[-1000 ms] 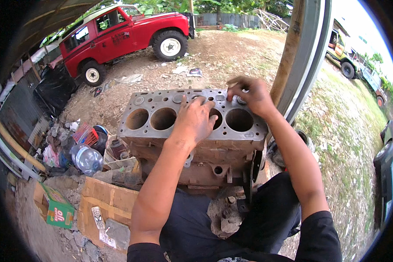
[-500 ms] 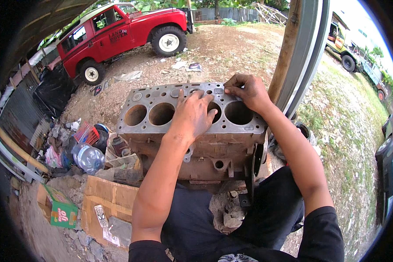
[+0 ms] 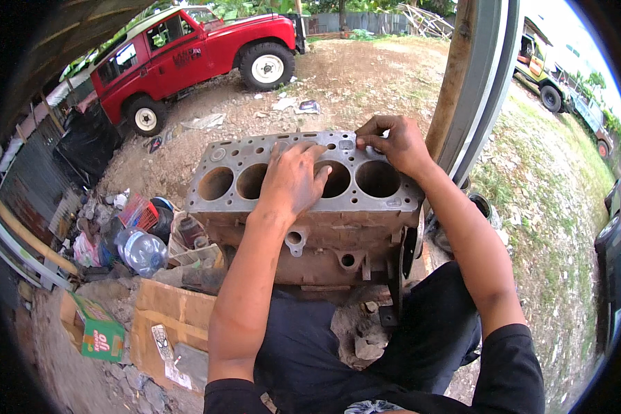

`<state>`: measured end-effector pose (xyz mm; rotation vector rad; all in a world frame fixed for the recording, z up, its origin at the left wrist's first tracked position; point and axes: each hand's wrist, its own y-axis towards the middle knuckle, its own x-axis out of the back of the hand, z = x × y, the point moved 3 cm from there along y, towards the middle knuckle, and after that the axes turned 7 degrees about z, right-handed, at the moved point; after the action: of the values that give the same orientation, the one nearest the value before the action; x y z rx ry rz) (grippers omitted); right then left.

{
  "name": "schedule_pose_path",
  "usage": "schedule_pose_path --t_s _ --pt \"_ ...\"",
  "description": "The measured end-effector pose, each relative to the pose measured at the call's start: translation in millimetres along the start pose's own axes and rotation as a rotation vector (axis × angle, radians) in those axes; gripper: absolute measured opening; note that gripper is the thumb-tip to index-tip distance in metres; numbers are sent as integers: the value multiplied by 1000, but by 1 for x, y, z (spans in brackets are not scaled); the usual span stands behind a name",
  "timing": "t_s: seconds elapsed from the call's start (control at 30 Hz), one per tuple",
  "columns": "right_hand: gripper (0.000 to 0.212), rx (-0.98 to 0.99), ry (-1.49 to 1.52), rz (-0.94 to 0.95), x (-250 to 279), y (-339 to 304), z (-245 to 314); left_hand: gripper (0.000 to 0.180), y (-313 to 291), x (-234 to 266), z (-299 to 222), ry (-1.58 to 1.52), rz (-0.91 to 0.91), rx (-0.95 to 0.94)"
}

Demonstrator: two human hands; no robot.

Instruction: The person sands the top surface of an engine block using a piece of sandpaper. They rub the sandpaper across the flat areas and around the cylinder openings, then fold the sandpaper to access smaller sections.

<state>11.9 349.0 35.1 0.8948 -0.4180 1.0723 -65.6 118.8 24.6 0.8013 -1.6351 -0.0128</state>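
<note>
A bare engine block (image 3: 310,238) stands before my knees, rusty brown on its near side. Its grey top face (image 3: 255,202) has a row of several round cylinder bores and many smaller holes. My left hand (image 3: 293,176) lies on that face with its fingers apart, partly covering the second bore from the left. At the far right edge, beyond the rightmost bore (image 3: 377,179), my right hand (image 3: 400,146) is closed in a pinch. Whether anything is between its fingertips is hidden.
A wood and metal post (image 3: 455,96) rises just beyond my right hand. To the left lie a clear plastic bottle (image 3: 143,250), a red basket (image 3: 139,212), a green carton (image 3: 103,334) and flattened cardboard (image 3: 155,303). A red off-road car (image 3: 207,48) stands beyond.
My left hand has slid a little leftward over the block, uncovering more of the third bore. My right hand stays near the far right edge with its fingers slightly shifted.
</note>
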Motion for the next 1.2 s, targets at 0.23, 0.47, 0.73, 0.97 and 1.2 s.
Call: schedule_pose_path --t_s 0.23,0.47,0.73,0.97,1.2 --pt "7 6 15 -97 6 -1 15 39 3 5 5 -32 -156 -83" --pt "9 -36 -6 -70 8 -2 16 44 -2 4 3 -13 -141 -56" --pt "9 -51 -106 -36 -2 0 -2 56 3 4 -4 -49 -111 -18" --pt "9 -5 -58 -20 1 1 -4 68 -1 -3 8 -49 -61 -13" --pt "9 -56 12 26 0 2 4 94 -7 10 2 -100 -38 46"
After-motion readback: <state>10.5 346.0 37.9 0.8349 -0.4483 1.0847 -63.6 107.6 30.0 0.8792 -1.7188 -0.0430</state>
